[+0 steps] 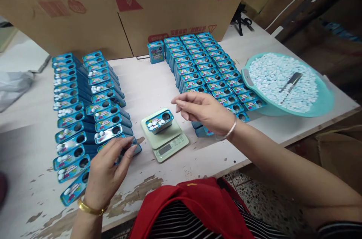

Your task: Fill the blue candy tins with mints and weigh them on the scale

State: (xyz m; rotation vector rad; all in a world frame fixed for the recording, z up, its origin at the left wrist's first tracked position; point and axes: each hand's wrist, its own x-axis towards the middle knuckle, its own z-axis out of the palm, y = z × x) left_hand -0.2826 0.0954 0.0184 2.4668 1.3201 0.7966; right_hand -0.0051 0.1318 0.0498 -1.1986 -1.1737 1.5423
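Note:
A blue tin (pixel 159 121) with a round dark hole and several white candies on its top stands on a pale green scale (pixel 171 147). To the right of the scale, my right hand (pixel 202 111) hovers with thumb and fingertips close together; anything between them is too small to make out. My left hand (pixel 109 169) is left of the scale, thumb and forefinger apart, nothing visible between them. It partly hides the near end of the left rows of blue tins (pixel 70 109), many with white candies on top.
More blue tins (pixel 202 66) stand in rows right of centre, one apart (pixel 156 52) at their left. A turquoise basin (pixel 325 99) of pale candies holds a metal scoop (pixel 292 80). A large cardboard box (pixel 93 13) stands behind. The table's front edge is near my body.

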